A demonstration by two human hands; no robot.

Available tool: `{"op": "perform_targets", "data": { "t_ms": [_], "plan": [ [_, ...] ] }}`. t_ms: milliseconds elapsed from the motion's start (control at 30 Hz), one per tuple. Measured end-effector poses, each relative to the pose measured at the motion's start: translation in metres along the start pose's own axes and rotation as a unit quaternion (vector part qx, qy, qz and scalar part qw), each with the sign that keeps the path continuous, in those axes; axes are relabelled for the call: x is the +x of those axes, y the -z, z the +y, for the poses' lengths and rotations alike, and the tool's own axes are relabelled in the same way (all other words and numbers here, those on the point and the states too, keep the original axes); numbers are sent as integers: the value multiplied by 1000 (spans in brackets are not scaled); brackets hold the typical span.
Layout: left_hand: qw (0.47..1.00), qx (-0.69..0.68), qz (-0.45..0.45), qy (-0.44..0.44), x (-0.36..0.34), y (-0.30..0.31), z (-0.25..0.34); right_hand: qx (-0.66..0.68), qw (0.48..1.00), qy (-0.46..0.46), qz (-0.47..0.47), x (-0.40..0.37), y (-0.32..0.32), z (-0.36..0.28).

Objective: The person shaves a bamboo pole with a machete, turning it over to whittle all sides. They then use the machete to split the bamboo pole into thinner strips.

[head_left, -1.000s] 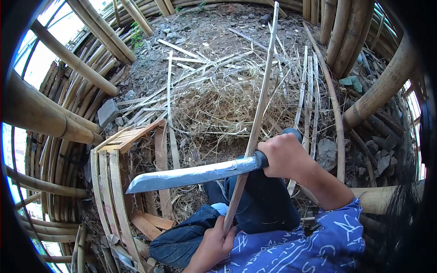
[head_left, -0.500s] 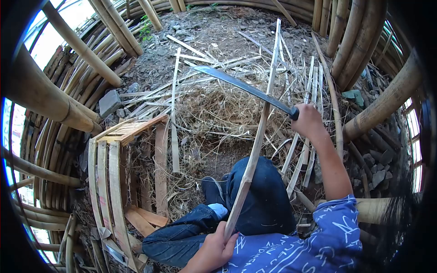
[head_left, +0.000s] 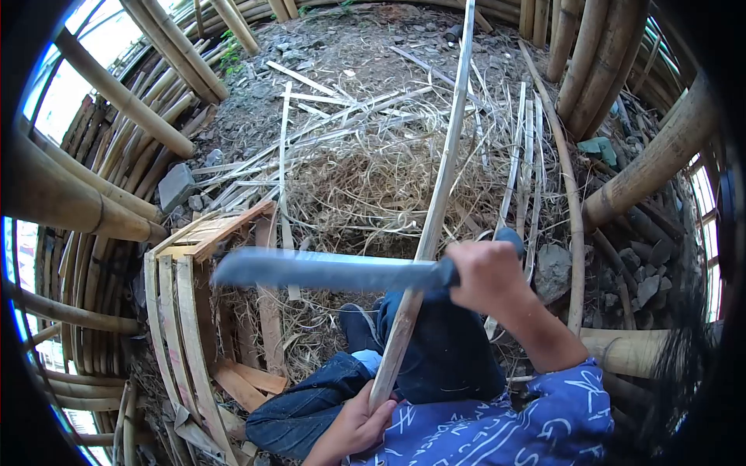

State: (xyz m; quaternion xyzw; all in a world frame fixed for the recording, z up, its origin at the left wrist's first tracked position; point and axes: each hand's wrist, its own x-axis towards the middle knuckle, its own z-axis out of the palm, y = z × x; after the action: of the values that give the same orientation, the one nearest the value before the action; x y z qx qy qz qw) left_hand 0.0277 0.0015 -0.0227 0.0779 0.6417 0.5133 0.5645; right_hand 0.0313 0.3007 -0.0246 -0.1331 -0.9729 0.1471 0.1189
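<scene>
My right hand is closed round the dark handle of a machete, whose long blade points left and is slightly blurred. The blade crosses a long bamboo strip near its middle. Low in the view, my left hand grips the strip's near end beside my lap. From there the strip slants up and a little right, past the top edge of the view. It passes over my bent knee in dark jeans.
A slatted wooden crate stands at the left. Thin shavings and split strips litter the ground ahead. Thick bamboo poles lean on both sides. A grey block and a rock lie nearby.
My right hand has come down and left along the strip with the machete, whose blade now lies nearly level. The strip stands slightly steeper, and my left hand has shifted a little left.
</scene>
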Motion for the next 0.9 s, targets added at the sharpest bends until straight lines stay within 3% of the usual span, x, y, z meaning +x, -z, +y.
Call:
{"op": "perform_targets", "data": {
  "t_ms": [67, 133, 267, 300, 367, 433, 567, 633, 667, 733, 767, 833, 900],
  "plan": [
    [1000, 11, 19, -20, 3, 0, -9, -33, 994, 93, -48, 3, 10, -14],
    [991, 108, 42, -67, 4, 2, -15, -49, 992, 99, -62, 15, 16, -10],
    [984, 160, 68, -29, -12, -5, 3, -113, 989, -2, -96, 47, 27, 19],
    [975, 165, 90, -119, -23, -10, 17, -136, 986, -33, -89, 56, 28, 30],
    [957, 166, 111, -209, -29, -11, 23, -114, 974, -168, -103, 79, 36, 56],
    [963, 181, 93, -176, -30, -5, 23, -127, 979, -141, -77, 81, 34, 76],
    [950, 189, 117, -217, -27, -7, 21, -142, 983, -116, -29, 88, 28, 87],
    [980, 135, 81, -118, -19, -6, 10, -132, 984, -113, -25, 87, 29, 88],
    [981, 135, 80, -116, -21, -6, 6, -132, 984, -114, -27, 87, 28, 89],
    [960, 146, 86, -221, -27, -6, 19, -146, 984, -98, 1, 88, 22, 91],
    [960, 144, 88, -222, -26, -5, 15, -146, 985, -95, 1, 89, 17, 92],
    [990, 108, 58, -76, -24, -4, 14, -124, 988, -90, -10, 85, 8, 92],
    [985, 117, 65, -109, -26, -2, 16, -112, 989, -94, -13, 75, 6, 86]
  ]
}}
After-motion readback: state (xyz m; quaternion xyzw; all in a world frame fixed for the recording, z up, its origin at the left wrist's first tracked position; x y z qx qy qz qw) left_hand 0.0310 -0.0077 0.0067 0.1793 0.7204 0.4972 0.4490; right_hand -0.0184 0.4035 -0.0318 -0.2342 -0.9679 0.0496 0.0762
